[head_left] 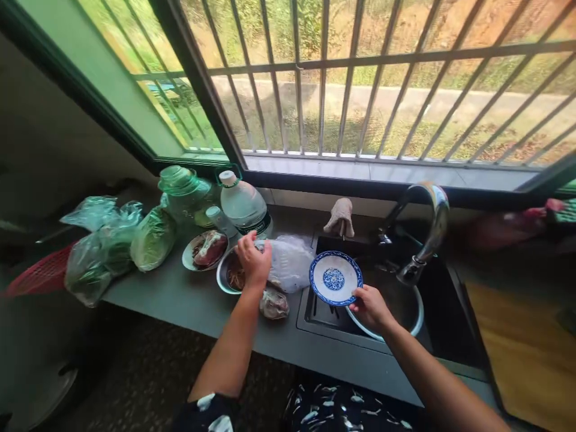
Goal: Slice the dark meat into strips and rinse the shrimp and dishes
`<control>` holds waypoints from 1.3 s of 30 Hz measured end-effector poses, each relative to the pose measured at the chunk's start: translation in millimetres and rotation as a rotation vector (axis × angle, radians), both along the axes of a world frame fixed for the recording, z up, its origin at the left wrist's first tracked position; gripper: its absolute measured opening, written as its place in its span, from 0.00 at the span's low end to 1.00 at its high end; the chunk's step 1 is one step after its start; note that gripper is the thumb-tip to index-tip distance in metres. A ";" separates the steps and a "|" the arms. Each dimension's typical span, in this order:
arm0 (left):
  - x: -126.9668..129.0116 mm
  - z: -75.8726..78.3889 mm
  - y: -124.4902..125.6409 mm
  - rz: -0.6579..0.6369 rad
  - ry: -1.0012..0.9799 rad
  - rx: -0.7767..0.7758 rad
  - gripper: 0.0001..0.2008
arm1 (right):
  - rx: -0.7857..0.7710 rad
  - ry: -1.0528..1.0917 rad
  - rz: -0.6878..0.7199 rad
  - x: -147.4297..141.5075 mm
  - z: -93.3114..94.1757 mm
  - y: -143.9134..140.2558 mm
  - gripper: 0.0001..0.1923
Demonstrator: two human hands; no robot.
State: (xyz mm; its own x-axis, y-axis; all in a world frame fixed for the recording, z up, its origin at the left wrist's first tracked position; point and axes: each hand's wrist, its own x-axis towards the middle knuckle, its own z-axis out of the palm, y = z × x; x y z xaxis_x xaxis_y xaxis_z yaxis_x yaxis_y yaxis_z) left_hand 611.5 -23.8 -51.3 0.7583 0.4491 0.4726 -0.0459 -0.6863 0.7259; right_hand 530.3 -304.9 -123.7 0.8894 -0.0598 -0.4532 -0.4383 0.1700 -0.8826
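My right hand (371,308) grips the near right rim of a white plate with a blue patterned border and centre (334,278). The plate is tilted toward me, above the left edge of the sink and a light-rimmed basin (418,309). My left hand (253,259) is over a metal bowl (221,281) of brownish food, its fingers bent and the thumb apart; I see nothing held in it. Whether it touches the bowl is hidden. Right of that hand lies a clear plastic bag (290,264), with a small wrapped bundle (274,304) in front.
A plate of raw meat (209,249) sits left of the bowl. Behind stand a large white-capped bottle (243,204) and a green jar (184,192). Bagged vegetables (153,238) and a red basket (40,270) are farther left. A curved faucet (438,210) arches over the sink.
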 end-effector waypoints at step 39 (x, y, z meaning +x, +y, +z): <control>11.2 0.7 -64.8 -1.166 0.243 1.176 0.09 | -0.250 -0.191 0.169 35.3 41.5 23.8 0.04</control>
State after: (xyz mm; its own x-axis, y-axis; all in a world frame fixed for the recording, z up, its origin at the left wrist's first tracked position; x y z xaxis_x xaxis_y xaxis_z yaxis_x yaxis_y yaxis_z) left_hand 622.8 -88.6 -50.6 0.5098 -0.8588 -0.0510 -0.8600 -0.5070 -0.0575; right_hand 565.6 -281.2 -82.2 0.9635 0.0071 -0.2677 -0.2648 -0.1227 -0.9565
